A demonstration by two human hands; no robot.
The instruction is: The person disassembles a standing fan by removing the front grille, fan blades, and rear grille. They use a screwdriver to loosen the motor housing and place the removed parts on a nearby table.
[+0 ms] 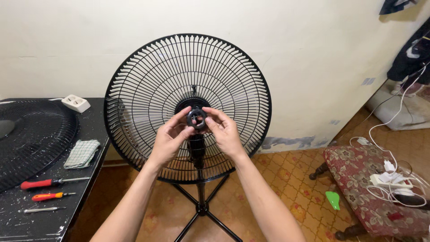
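Observation:
A black standing fan faces me with only its rear wire guard (148,80) mounted; no blades show. At the guard's centre sits a black ring nut (196,118) on the motor hub. My left hand (170,139) pinches the nut from the left with thumb and fingers. My right hand (225,131) grips it from the right. Both forearms reach up from the bottom of the view. The fan's pole and cross-shaped base (202,209) stand on the tiled floor.
A black table (49,224) at left holds the loose front guard (31,134), a checked cloth (82,153), a white power socket (75,103) and three screwdrivers (49,183). At right a floral footstool (371,188) carries a white power strip with cables. A green piece (333,200) lies on the floor.

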